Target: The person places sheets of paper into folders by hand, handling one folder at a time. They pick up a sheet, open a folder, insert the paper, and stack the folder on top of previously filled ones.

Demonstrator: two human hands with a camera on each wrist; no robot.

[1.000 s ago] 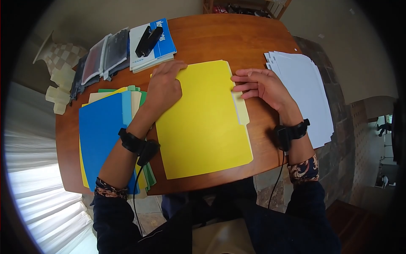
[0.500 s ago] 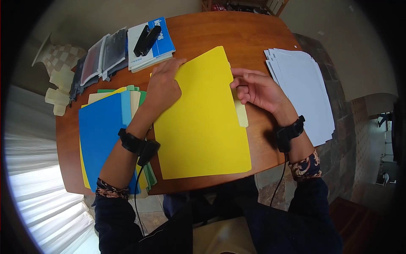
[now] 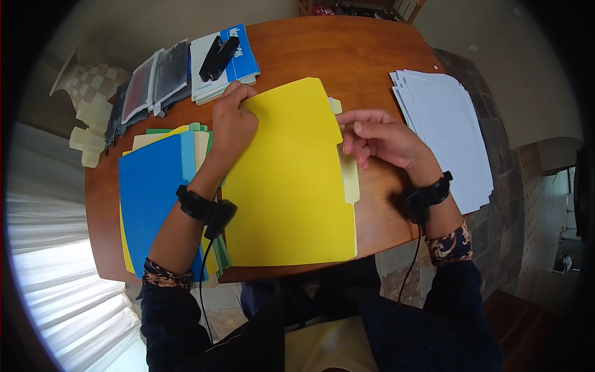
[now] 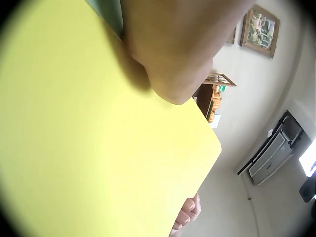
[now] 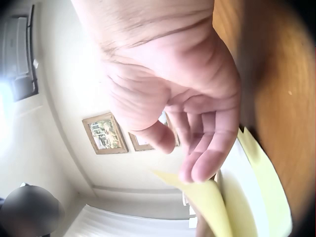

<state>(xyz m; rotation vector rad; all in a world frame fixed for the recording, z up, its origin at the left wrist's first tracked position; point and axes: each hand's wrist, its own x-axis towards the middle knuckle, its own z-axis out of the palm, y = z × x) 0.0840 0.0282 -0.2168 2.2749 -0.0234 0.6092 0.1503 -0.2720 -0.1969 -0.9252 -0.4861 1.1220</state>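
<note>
A bright yellow file folder (image 3: 285, 180) stands tilted up off the table in the head view, its front cover facing me. My left hand (image 3: 235, 124) grips it at the upper left edge, the fingers curled at the border. On its right side my right hand (image 3: 387, 139) has loosely bent fingers, the index fingertip at the cover's edge, the thumb apart. From the right wrist, the fingertips (image 5: 205, 165) touch the lifted cover edge, and a white sheet (image 5: 239, 170) shows between the covers. A pale yellow back flap (image 3: 351, 180) sticks out on the right.
A stack of coloured folders, blue (image 3: 152, 192) on top, lies under my left forearm. Behind are a notebook pad (image 3: 248, 56) with a black stapler (image 3: 219, 57) and zip pouches (image 3: 152, 80). White paper sheets (image 3: 443, 136) lie at right on the wooden table (image 3: 347, 49).
The folder's front cover has risen from lying nearly flat and shifted left. My left hand has closed its fingers on the edge; my right hand's fingers have curled more at the opening side.
</note>
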